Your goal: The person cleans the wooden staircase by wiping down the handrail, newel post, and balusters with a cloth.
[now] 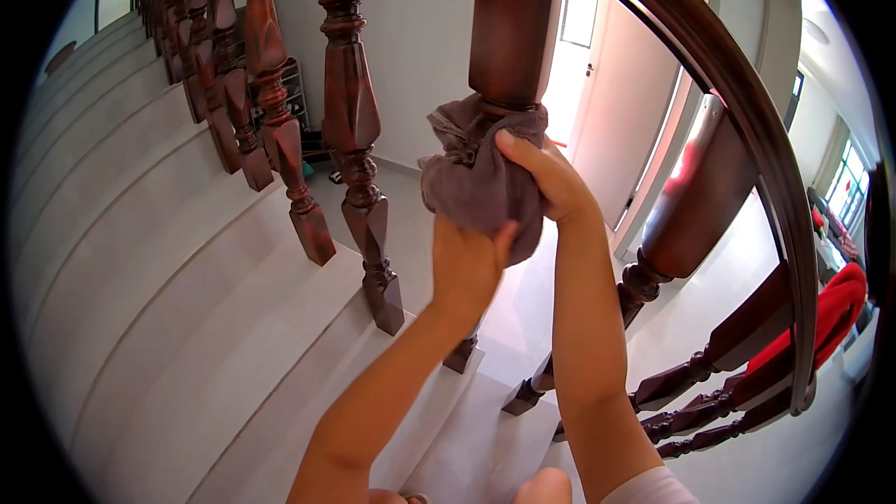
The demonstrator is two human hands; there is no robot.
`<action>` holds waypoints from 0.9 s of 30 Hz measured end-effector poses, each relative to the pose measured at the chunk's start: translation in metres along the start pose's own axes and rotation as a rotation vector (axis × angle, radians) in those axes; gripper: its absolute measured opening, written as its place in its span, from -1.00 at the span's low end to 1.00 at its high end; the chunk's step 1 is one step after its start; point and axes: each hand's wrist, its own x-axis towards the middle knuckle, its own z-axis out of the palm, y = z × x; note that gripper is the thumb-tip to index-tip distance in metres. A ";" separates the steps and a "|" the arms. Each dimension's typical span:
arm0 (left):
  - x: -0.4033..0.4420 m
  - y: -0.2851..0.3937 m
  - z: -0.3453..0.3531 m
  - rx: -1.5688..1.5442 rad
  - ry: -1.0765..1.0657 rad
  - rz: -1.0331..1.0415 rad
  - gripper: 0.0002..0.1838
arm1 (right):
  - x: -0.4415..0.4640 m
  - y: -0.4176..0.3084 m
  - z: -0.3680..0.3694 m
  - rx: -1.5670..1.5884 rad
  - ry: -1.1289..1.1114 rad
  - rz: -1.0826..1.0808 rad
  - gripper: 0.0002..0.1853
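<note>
A grey-brown cloth [481, 182] is bunched around a dark red-brown wooden baluster [511, 33], just under its thick square block. My right hand [553, 173] presses the cloth from the right, its thumb lying on top of the fabric. From below, my left hand [469, 261] grips the lower part of the same cloth; most of its fingers are hidden by the fabric. The cloth covers the turned middle of the baluster, whose foot [460, 355] shows lower down on a stair step.
More carved balusters [353, 121] line the pale stairs [187, 317] going up on the left. A curved dark handrail [737, 84] sweeps down on the right. Beyond it lie a red chair-like object [835, 317] and an open white door [621, 103].
</note>
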 end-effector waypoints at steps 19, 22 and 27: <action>0.063 0.018 -0.028 0.051 -0.571 -0.470 -0.23 | 0.030 0.004 -0.017 0.311 -0.207 -0.018 -0.21; 0.051 0.010 -0.019 -0.041 -0.455 -0.443 -0.21 | 0.019 0.009 -0.008 0.379 -0.118 0.035 -0.18; 0.042 0.010 -0.025 -0.135 -0.456 -0.414 -0.25 | 0.002 0.011 0.017 -0.054 0.283 -0.385 -0.38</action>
